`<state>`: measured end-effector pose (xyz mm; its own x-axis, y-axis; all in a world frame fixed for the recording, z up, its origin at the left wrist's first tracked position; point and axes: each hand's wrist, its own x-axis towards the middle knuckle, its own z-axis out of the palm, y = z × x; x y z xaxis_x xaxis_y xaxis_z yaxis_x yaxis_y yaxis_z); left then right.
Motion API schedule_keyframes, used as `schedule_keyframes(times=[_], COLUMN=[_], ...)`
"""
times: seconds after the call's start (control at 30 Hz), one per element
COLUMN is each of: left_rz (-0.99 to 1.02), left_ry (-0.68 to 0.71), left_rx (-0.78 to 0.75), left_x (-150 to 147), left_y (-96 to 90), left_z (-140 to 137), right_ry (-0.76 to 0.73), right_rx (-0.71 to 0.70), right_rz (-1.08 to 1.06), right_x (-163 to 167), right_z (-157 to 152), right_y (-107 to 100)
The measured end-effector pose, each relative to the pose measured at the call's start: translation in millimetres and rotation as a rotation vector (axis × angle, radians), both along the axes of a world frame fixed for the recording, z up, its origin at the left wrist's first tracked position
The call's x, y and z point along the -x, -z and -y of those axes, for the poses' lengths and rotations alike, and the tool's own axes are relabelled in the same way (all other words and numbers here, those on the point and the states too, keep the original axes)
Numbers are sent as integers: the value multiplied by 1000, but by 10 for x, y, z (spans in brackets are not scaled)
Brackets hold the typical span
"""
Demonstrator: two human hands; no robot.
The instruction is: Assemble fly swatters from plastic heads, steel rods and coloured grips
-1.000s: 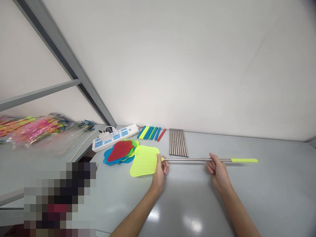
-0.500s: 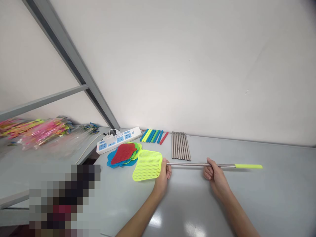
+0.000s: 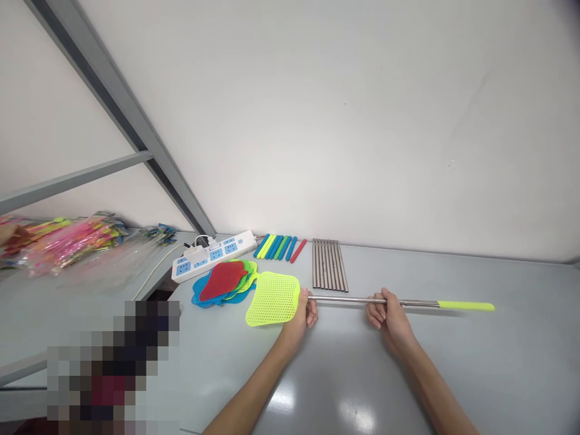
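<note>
Holding the yellow-green fly swatter point(image 3: 344, 299) level over the gray table point(image 3: 335, 374), clasping beside its mesh head point(image 3: 274, 299) with the closed left hand point(image 3: 303, 309) and around its metal rod point(image 3: 419, 304) with the closed right hand point(image 3: 385, 311), likely to stop tipping.

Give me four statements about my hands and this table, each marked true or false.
1. The left hand holds the yellow mesh plastic swatter head at its rod end. True.
2. The right hand grips the slim yellow handle. False: the right hand is on the thin silver metal rod, between the left hand and that handle.
3. The red mesh plastic head lies beneath the blue and green mesh heads. False: it lies on top.
4. Loose silver metal tubes lie side by side on the grey tabletop. True.
</note>
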<state>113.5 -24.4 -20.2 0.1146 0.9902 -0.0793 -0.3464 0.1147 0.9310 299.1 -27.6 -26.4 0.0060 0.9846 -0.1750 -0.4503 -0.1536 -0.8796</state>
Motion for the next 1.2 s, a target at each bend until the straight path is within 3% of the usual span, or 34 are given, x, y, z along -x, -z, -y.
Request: schedule_keyframes(times=[0.77, 1.2], left_rz=[32, 18], left_ry=[27, 70], left_rx=[-5, 2], left_x=[-36, -80], left_y=[44, 21], left_z=[61, 62], right_ry=[24, -72], right_rx=[40, 26], right_rz=[37, 0], right_x=[97, 241], right_z=[21, 68], right_y=[-7, 4])
